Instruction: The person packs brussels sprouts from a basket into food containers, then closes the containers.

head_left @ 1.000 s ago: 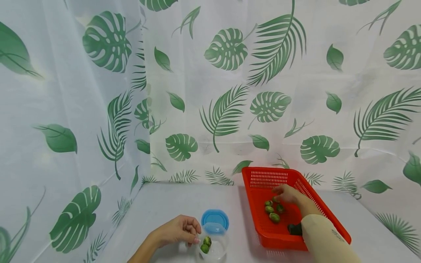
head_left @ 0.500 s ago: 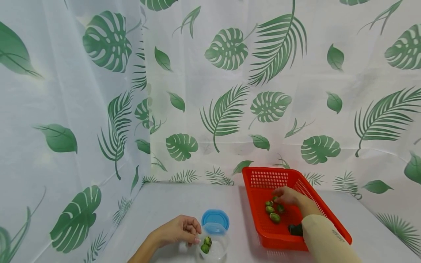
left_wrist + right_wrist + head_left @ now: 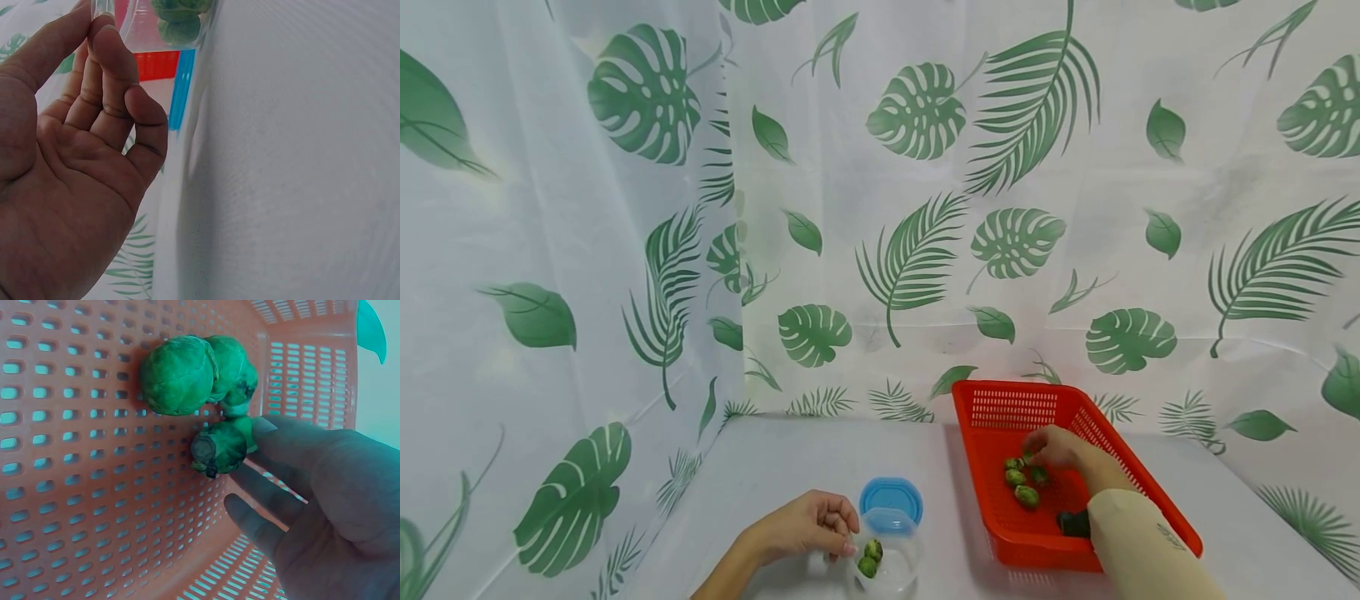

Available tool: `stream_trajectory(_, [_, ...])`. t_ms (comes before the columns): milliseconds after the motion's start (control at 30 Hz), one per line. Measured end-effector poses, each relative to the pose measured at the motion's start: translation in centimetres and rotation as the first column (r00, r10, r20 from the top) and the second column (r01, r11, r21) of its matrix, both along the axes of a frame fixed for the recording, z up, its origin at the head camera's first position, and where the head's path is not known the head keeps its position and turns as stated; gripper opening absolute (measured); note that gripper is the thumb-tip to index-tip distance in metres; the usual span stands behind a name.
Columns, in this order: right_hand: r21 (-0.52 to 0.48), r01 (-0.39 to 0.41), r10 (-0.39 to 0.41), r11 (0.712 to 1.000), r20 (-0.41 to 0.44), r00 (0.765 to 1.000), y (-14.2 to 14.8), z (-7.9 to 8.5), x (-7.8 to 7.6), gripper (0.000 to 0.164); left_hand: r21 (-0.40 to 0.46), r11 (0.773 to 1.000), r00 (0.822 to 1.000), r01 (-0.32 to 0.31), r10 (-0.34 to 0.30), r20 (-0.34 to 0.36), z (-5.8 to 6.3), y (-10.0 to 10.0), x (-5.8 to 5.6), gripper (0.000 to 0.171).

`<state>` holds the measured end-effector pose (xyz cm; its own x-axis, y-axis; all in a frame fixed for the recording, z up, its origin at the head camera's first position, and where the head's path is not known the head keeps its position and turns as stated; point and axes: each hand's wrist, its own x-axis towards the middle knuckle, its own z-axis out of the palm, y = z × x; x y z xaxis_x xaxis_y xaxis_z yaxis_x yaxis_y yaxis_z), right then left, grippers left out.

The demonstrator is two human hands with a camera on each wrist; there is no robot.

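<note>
My left hand (image 3: 816,527) pinches the rim of a clear plastic tub (image 3: 898,567) between thumb and fingers. Two Brussels sprouts (image 3: 869,558) lie inside the tub, at its left; the left wrist view shows them through the wall (image 3: 180,25). Over in the red basket (image 3: 981,500), my right hand (image 3: 1063,450) reaches down to the far sprouts. Its thumb and fingers pinch a Brussels sprout (image 3: 248,430), largely hidden behind a nearer sprout (image 3: 219,449). Several other sprouts (image 3: 1026,497) lie loose on the basket floor, left of the hand.
A round blue lid (image 3: 891,493) lies flat on the table (image 3: 775,458) just behind the tub. Perforated walls rise around the basket. A dark object (image 3: 1072,523) shows beside the right wrist. Leaf-printed curtains (image 3: 917,292) stand behind and to the left.
My right hand's fingertips have shifted very slightly to the right at the far sprouts. The left hand and the tub have stayed in place.
</note>
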<state>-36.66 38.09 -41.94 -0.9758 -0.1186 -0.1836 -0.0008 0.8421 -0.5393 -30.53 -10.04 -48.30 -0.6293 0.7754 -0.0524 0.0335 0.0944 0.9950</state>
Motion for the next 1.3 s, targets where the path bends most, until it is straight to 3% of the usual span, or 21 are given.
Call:
stream_trajectory(267, [0.002, 0.019, -0.019, 1.000, -0.004, 1.000, 0.06, -0.04, 0.03, 0.033, 0.004, 1.000, 1.000, 0.003, -0.003, 0.000, -0.03, 0.01, 0.02, 0.024])
stream_trajectory(1000, [0.020, -0.025, 0.026, 0.999, -0.050, 0.998, 0.10, 0.00, -0.21, 0.021, -0.003, 1.000, 1.000, -0.011, 0.011, 0.000, -0.02, 0.11, 0.05, 0.017])
stream_trajectory(1300, [0.002, 0.016, -0.016, 1.000, -0.049, 0.999, 0.22, -0.26, -0.45, 0.023, -0.004, 1.000, 1.000, -0.011, 0.011, 0.006, 0.06, 0.10, 0.03, 0.019])
